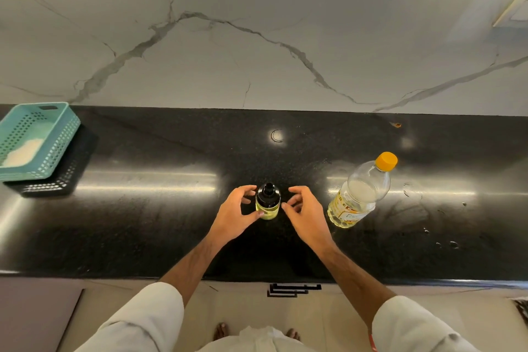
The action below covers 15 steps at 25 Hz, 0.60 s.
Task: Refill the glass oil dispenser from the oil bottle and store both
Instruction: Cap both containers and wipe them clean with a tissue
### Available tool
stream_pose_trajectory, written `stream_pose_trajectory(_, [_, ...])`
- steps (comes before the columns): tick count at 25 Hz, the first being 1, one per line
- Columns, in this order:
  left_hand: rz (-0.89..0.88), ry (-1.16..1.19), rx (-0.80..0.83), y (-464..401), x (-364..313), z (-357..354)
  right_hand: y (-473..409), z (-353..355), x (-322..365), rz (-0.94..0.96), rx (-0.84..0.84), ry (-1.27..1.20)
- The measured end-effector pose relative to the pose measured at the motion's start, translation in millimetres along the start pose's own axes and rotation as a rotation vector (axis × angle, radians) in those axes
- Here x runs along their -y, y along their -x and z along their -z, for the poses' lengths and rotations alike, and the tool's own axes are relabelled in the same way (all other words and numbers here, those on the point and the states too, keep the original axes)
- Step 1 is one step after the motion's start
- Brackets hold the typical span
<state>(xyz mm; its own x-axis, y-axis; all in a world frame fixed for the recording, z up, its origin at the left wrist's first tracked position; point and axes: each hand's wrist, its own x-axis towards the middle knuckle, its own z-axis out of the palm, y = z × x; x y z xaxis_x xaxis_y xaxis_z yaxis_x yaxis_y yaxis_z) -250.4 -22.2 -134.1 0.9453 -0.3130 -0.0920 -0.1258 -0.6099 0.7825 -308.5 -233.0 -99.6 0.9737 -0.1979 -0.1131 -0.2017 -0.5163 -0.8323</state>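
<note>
Head view. The fingers (248, 194) of the left hand (234, 213) are curled loosely around the left side of the glass oil dispenser (268, 203); the thumb tip touches the lower glass wall, while the other fingertips sit close to the black top, contact there not determinable. The fingers of the right hand (307, 213) are spread and half bent just to the right of the dispenser, apart from it and holding nothing.

The dispenser stands upright at centre frame on the black polished surface (143, 231), black cap fitted, yellow oil visible in the lower body. The oil bottle (358, 193) stands to the right of centre, clear plastic, orange cap (386, 161) on, yellow oil filling only its lower part, label partly legible. It is well clear of both hands.

At the left edge of the frame a teal perforated basket (37, 140) sits on a black perforated basket (57, 177); something white lies inside the teal one. A marble-patterned wall (257, 37) fills the upper frame. Water droplets (445, 243) lie on the surface at lower right. White sleeves (148, 320) cover both upper arms.
</note>
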Motion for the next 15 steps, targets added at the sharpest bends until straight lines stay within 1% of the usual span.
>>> stream_pose_trajectory(1, [0.013, -0.032, -0.019, 6.0, 3.0, 1.1, 12.4, -3.4, -2.2, 0.040, -0.035, 0.004])
stream_pose_trajectory(2, [0.027, -0.084, -0.043, 13.4, 7.1, 3.8, 24.7, -7.5, -4.4, 0.114, -0.031, 0.040])
stream_pose_trajectory(5, [0.055, -0.279, -0.099, 40.9, 21.6, 19.6, 44.9, -24.1, -1.4, 0.326, 0.156, 0.188])
stream_pose_trajectory(8, [0.071, -0.391, -0.120, 66.4, 39.7, 43.8, 36.7, -55.1, 18.8, 0.431, 0.320, 0.268])
stream_pose_trajectory(10, [0.076, -0.429, -0.140, 81.4, 55.1, 63.2, 30.2, -81.2, 37.1, 0.479, 0.371, 0.320])
stream_pose_trajectory(13, [0.072, -0.463, -0.166, 99.5, 81.5, 98.7, 21.9, -120.2, 59.5, 0.465, 0.393, 0.357])
stream_pose_trajectory(15, [0.067, -0.475, -0.202, 114.0, 108.0, 136.1, 18.9, -156.3, 83.1, 0.470, 0.406, 0.368])
